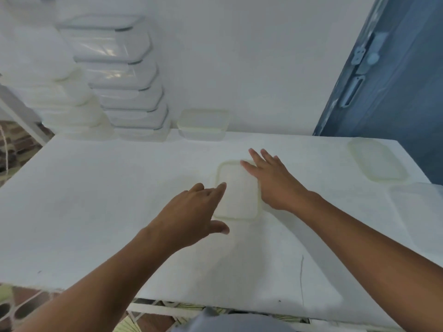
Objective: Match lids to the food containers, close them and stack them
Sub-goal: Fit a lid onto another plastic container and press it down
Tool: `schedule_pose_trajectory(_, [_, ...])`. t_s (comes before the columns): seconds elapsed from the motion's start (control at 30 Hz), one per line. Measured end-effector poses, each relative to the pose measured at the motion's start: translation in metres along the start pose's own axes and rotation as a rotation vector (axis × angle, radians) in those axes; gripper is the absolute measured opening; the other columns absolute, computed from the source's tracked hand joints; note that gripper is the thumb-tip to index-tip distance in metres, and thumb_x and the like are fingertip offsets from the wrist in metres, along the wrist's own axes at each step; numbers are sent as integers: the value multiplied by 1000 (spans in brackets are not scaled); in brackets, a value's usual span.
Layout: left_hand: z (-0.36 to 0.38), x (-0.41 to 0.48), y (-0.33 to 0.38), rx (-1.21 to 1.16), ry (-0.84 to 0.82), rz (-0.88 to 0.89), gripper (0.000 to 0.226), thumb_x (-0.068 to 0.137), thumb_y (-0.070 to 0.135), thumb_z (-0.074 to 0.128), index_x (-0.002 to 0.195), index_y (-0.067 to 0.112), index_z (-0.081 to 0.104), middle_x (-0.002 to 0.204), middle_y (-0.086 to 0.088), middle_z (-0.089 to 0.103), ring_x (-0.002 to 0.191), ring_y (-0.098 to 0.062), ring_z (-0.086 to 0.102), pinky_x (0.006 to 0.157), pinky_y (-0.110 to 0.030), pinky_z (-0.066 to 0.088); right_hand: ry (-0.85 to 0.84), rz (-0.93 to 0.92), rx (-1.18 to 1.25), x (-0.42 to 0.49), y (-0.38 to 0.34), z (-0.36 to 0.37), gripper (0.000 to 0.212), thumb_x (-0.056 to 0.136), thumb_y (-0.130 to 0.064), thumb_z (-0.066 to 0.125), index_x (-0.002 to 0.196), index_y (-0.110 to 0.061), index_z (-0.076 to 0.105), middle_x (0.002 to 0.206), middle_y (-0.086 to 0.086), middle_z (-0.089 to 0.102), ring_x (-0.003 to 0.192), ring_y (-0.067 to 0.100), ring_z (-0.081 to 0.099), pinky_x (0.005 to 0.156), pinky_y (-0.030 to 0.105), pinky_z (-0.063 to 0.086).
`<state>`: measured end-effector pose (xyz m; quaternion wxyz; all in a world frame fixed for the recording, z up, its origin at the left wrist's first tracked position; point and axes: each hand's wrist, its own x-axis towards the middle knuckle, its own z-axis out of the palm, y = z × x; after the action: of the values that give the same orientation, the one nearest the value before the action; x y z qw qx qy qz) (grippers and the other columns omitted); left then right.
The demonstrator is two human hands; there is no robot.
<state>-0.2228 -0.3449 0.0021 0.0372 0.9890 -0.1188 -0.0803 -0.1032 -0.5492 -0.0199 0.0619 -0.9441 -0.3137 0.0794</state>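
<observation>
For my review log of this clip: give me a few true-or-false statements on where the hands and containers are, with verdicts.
1. The left hand and right hand are at the centre lid, one on each side. True.
2. The right hand grips the loose lid. False: its fingers are straight, and that lid lies alone at the right of the table.
3. Stacks of containers stand at the back left. True.
4. The single container sits on top of the stacks. False: it stands on the table beside them.
</observation>
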Motion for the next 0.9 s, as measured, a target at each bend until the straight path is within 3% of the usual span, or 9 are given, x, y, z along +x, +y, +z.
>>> schedule_pose_trajectory(0.1, [3, 2, 2, -74, 17, -53, 108, 83, 73, 62, 163, 22, 9, 141, 4, 48, 125, -17, 41, 85, -28, 44, 26, 30, 275, -9, -1, -6, 75, 93, 9, 38, 160, -21, 19, 169, -3, -4, 154, 14, -7, 125, 32, 4])
schedule_pose_trajectory(0.17, [5, 5, 1, -68, 16, -60, 106, 80, 78, 60, 161, 22, 20, 147, 4, 38, 129, -17, 37, 89, -28, 45, 15, -26, 359, -22, -6, -9, 58, 106, -19, 42, 160, -21, 19, 168, -8, -2, 153, 7, -7, 125, 29, 2])
schedule_pose_trajectory(0.23, [5, 7, 3, -37, 11, -62, 102, 80, 82, 56, 158, 21, 28, 156, 1, 31, 137, -18, 35, 94, -30, 44, -141, -89, 317, -36, -14, -8, 77, 102, -55, 42, 161, -23, 4, 164, -16, -13, 148, 0, -19, 120, 23, -7])
schedule_pose_trajectory(0.3, [6, 7, 6, -46, -22, -70, 103, 84, 79, 53, 161, 18, 22, 168, 0, 16, 150, -17, 26, 106, -34, 41, -285, -129, 157, -46, -18, -2, 97, 94, -70, 39, 158, -21, -15, 159, -13, -30, 143, 1, -32, 122, 26, -10])
schedule_pose_trajectory(0.43, [6, 8, 7, -65, -62, -41, 104, 90, 73, 51, 164, 13, 10, 172, 2, -4, 157, -9, -1, 121, -34, 27, -303, -127, 22, -44, -17, 8, 102, 95, -68, 40, 153, -17, -27, 156, -6, -41, 142, 6, -39, 123, 28, -10])
schedule_pose_trajectory(0.77, [0, 18, 3, 3, -113, 1, 113, 83, 77, 57, 162, 8, 14, 172, -3, 1, 157, -16, 11, 119, -37, 30, -329, -124, 0, -42, -20, 4, 104, 94, -69, 40, 153, -17, -27, 156, -5, -41, 142, 8, -39, 120, 25, -13])
schedule_pose_trajectory(0.9, [8, 21, 5, 93, -60, 40, 100, 94, 68, 52, 161, 4, 15, 171, -13, 7, 157, -22, 14, 125, -34, 18, -246, -107, -65, -44, -29, 9, 93, 102, -58, 36, 154, -10, -24, 159, 3, -36, 146, 15, -34, 115, 25, -18])
